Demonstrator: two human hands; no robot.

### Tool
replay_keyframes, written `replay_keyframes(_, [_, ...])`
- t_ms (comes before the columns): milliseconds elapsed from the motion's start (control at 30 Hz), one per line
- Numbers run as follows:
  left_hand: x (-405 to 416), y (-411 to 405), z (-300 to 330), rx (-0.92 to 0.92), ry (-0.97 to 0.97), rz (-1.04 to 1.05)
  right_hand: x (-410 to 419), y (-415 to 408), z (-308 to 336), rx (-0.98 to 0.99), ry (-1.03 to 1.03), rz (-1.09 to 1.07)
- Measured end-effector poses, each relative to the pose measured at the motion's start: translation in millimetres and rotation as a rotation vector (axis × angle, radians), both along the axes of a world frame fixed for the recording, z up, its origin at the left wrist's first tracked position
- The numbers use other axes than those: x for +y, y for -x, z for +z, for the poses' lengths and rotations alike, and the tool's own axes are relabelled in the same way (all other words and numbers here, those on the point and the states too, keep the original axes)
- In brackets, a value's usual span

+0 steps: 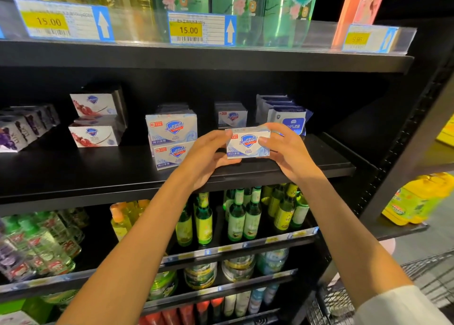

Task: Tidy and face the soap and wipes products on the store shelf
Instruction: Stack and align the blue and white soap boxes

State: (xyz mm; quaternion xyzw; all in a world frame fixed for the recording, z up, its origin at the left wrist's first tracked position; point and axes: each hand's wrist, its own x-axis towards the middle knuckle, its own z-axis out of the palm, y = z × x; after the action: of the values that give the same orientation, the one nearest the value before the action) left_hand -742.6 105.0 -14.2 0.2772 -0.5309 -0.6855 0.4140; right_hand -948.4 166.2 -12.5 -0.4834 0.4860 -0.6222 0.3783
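1. The black shelf (73,177) is carrying every soap and wipes item well back from its front lip, and it is sitting deep in shadow. Judging placement against the lip is likely to be hard here, so a box set down by feel could end up crooked or overhanging.
2. The wipes packs (290,118) are standing in a leaning row at the right, just behind the right hand. They look soft, and a knuckle brushing them as the box goes down could be tipping the row over.
3. The two-high stack of white soap boxes (172,138) is sitting just beside the left hand (206,157). A sideways nudge from that wrist could be sliding the top box off square.
4. The soap box (248,143) is being held label-forward above the shelf's front part, between that stack and the wipes. The left hand's fingers are curling round its left end and under it; the right hand (287,150) is gripping its right end. Letting go unevenly would be twisting its face away.
5. A lone white box (232,116) is sitting farther back, behind the held one; pushing in too far could be knocking it.
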Motion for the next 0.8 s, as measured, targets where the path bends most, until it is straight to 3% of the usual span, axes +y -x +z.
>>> replay_keyframes(367, [0, -2, -1, 0.036, 0.006, 0.024, 0, -1, 2, -0.049, -0.023, 0.075])
replay_keyframes(800, [0, -6, 0, 0.067, -0.038, -0.051, 1, 10, -6, 0.038, 0.064, 0.131])
